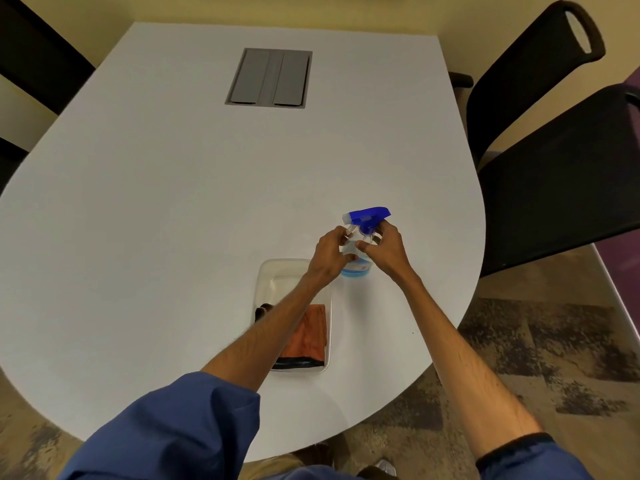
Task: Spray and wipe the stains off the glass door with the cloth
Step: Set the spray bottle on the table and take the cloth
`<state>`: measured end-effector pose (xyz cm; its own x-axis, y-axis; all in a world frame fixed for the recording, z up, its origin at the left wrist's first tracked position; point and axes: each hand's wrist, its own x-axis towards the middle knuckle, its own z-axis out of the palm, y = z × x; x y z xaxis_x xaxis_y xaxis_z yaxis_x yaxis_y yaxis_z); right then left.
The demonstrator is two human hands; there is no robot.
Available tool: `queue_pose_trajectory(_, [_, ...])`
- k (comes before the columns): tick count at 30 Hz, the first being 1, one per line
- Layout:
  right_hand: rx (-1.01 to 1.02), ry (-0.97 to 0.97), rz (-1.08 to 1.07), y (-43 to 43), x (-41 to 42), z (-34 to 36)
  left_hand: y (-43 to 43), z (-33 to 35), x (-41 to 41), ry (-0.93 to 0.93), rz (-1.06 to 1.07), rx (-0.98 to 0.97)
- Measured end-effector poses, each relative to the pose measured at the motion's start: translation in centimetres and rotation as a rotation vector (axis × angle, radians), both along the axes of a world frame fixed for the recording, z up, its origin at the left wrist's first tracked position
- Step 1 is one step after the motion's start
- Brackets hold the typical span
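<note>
Spray bottle, clear, with blue trigger head, held upright over the near right part of the white bench; gripped from both sides, the left hand curled round its body, the right hand curled round its neck. Cloth, orange with black hem, laid in a clear plastic tray just beside the bottle, partly hidden by the left forearm. Grey hatch set into the bench; black chairs at right
</note>
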<state>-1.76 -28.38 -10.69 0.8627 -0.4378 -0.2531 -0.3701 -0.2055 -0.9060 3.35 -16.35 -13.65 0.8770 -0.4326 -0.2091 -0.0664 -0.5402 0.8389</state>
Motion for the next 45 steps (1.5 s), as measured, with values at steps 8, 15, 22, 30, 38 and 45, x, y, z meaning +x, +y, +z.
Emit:
queue_pose_trajectory(8, [-0.076,-0.074,-0.045,0.0,-1.5,-1.4,2.4,-0.7,-1.2,-0.105,0.037,-0.021])
queue_pose_trajectory(15, [-0.219,-0.188,-0.237,3.9,-3.8,-3.1,7.1,-1.7,-3.4,-0.145,0.215,-0.083])
queue_pose_trajectory(22, [-0.306,-0.108,0.145,9.0,-3.3,-3.5,11.9,-3.4,-3.6,-0.188,-0.007,0.417])
queue_pose_trajectory(30, [-0.757,0.230,0.545,12.9,-3.3,-6.8,15.4,-5.1,-5.5,-0.303,-0.371,0.944])
queue_pose_trajectory(38, [-0.975,0.355,0.666,13.6,-4.3,-7.8,15.6,-4.5,-5.0,-0.236,-0.423,0.994])
queue_pose_trajectory(45, [-0.992,0.386,0.624,13.8,-4.3,-7.4,16.1,-4.3,-5.0,-0.334,-0.390,0.974])
